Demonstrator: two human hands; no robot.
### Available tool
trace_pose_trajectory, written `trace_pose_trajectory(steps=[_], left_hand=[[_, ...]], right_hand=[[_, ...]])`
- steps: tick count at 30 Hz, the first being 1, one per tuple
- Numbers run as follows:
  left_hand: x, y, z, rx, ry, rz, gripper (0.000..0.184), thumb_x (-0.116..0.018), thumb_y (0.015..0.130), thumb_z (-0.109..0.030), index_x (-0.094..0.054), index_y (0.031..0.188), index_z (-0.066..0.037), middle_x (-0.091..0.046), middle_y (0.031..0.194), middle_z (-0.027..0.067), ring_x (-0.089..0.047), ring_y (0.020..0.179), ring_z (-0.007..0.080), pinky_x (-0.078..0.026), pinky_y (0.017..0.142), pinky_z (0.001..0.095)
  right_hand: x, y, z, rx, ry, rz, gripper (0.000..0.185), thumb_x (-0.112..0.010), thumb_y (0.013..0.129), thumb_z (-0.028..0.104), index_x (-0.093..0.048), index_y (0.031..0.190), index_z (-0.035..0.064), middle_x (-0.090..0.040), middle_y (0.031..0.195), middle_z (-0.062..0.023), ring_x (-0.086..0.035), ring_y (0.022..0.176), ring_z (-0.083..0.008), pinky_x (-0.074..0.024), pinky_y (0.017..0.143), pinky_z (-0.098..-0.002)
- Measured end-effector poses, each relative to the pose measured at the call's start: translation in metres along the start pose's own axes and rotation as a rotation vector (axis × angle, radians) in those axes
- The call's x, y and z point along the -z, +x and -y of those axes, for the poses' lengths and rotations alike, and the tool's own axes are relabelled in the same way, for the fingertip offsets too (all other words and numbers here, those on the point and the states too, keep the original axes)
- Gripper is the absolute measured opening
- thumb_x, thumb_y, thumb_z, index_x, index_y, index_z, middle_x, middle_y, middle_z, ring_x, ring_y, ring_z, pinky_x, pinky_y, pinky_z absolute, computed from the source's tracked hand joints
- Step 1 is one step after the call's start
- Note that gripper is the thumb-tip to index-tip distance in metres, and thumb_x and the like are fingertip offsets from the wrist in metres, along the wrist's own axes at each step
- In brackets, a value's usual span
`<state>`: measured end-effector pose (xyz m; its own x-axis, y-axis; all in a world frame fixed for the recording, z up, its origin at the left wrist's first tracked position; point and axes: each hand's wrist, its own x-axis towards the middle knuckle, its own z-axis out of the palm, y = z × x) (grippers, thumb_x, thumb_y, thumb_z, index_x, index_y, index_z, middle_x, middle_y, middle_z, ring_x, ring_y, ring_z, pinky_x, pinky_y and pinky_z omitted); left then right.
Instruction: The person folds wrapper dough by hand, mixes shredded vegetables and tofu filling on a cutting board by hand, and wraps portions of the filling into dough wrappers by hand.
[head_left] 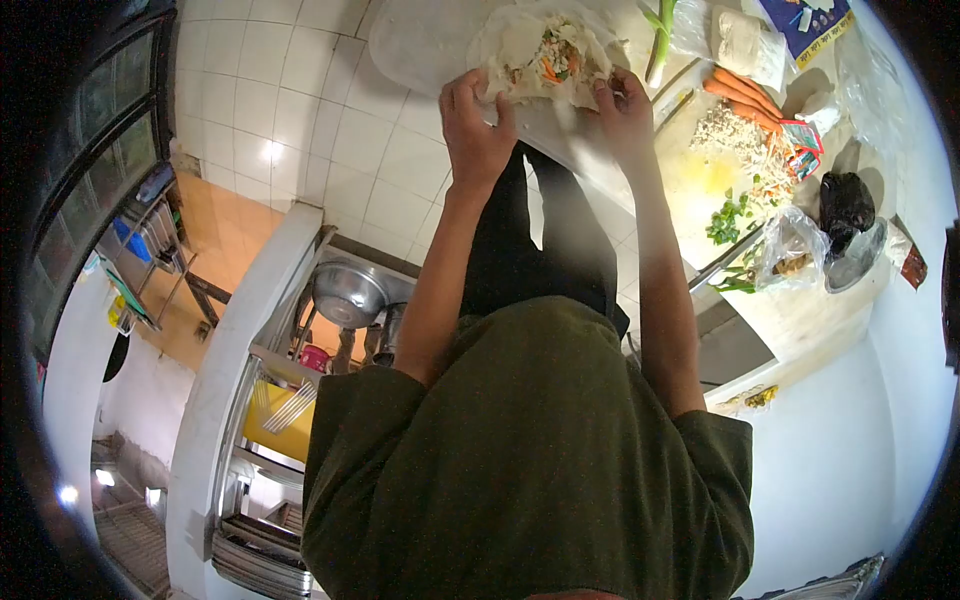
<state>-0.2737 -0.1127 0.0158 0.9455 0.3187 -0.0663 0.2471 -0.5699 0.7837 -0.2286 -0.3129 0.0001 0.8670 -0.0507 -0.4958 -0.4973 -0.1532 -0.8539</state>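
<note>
A thin, pale wrapper sheet [500,45] lies on the white worktop at the top, with a shredded filling [555,58] of white, orange and green bits on it. At its near left edge, my left hand [478,138] has its thumb and fingers closed on the wrapper. My right hand [624,112] pinches the near right edge, its fingertips bent over the sheet. The filling lies between both hands, touched by neither.
To the right are a spring onion [661,42], carrots [742,98], shredded vegetables [728,135], chopped greens [729,215], a knife [727,256] and plastic bags [790,245]. A metal bowl [350,293] stands on a lower shelf at left.
</note>
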Motion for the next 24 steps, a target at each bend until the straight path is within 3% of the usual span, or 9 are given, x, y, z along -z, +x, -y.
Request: trace_pose_trajectory(steps=[2,5,8,11,14,20,23,24], left_hand=[[0.001,0.004,-0.010,-0.187,0.163,-0.086,0.039,-0.074,0.091,-0.020,-0.061,0.123,-0.003,-0.061,0.116,0.0125,-0.059,0.107,0.0286,-0.046,0.097,0.0454],[-0.005,0.008,-0.021,-0.247,0.293,0.079,0.036,-0.077,0.089,-0.026,-0.066,0.120,-0.008,-0.062,0.119,0.0077,-0.057,0.111,0.0284,-0.042,0.099,0.0459],[-0.017,0.004,-0.020,-0.197,0.362,0.085,0.029,-0.076,0.088,-0.025,-0.071,0.114,-0.012,-0.063,0.120,0.0036,-0.058,0.111,0.0272,-0.043,0.096,0.0442],[-0.019,-0.006,-0.014,-0.245,0.388,0.039,0.025,-0.076,0.086,-0.021,-0.073,0.109,-0.013,-0.066,0.117,0.0022,-0.059,0.109,0.0279,-0.044,0.094,0.0448],[-0.017,-0.015,-0.009,-0.232,0.367,0.081,0.022,-0.075,0.084,-0.018,-0.073,0.105,-0.012,-0.068,0.110,0.0026,-0.061,0.105,0.0284,-0.046,0.091,0.0447],[-0.011,-0.033,0.001,-0.350,0.305,0.114,0.019,-0.072,0.086,-0.014,-0.072,0.104,-0.010,-0.070,0.111,0.0050,-0.063,0.108,0.0277,-0.047,0.095,0.0444],[-0.007,-0.035,0.004,-0.376,0.300,0.177,0.025,-0.070,0.087,-0.013,-0.070,0.112,-0.009,-0.070,0.117,0.0076,-0.062,0.114,0.0291,-0.046,0.101,0.0452],[-0.006,-0.035,0.004,-0.392,0.305,0.193,0.028,-0.070,0.087,-0.012,-0.069,0.115,-0.008,-0.069,0.119,0.0091,-0.061,0.116,0.0302,-0.045,0.103,0.0457]], right_hand=[[0.000,-0.002,-0.002,0.000,-0.024,-0.013,0.039,-0.067,0.098,0.022,-0.061,0.125,-0.0059,-0.071,0.104,-0.0211,-0.069,0.096,-0.0247,-0.0561,0.083,-0.0385],[-0.003,-0.003,0.017,0.070,-0.358,-0.053,0.046,-0.072,0.095,0.032,-0.063,0.122,-0.0050,-0.070,0.103,-0.0224,-0.070,0.096,-0.0301,-0.0562,0.082,-0.0412],[-0.003,0.004,0.008,0.181,-0.526,-0.139,0.049,-0.076,0.092,0.038,-0.066,0.120,-0.0003,-0.071,0.101,-0.0141,-0.068,0.088,-0.0235,-0.0550,0.076,-0.0363],[0.000,0.011,0.011,0.120,-0.581,-0.137,0.047,-0.077,0.090,0.037,-0.067,0.118,0.0010,-0.071,0.099,-0.0150,-0.069,0.088,-0.0265,-0.0554,0.076,-0.0369],[0.004,0.005,0.015,0.166,-0.575,-0.200,0.048,-0.076,0.090,0.036,-0.065,0.117,-0.0023,-0.067,0.102,-0.0221,-0.069,0.088,-0.0361,-0.0551,0.079,-0.0441],[0.016,-0.023,0.019,0.063,-0.563,-0.244,0.046,-0.074,0.091,0.031,-0.063,0.119,-0.0039,-0.064,0.111,-0.0250,-0.069,0.084,-0.0333,-0.0554,0.079,-0.0424],[0.028,-0.039,-0.002,0.213,-0.619,-0.251,0.043,-0.073,0.093,0.028,-0.062,0.118,-0.0054,-0.065,0.108,-0.0229,-0.068,0.080,-0.0281,-0.0555,0.075,-0.0398],[0.029,-0.047,0.001,0.174,-0.536,-0.227,0.041,-0.072,0.094,0.027,-0.063,0.117,-0.0052,-0.066,0.105,-0.0214,-0.068,0.079,-0.0266,-0.0553,0.074,-0.0385]])
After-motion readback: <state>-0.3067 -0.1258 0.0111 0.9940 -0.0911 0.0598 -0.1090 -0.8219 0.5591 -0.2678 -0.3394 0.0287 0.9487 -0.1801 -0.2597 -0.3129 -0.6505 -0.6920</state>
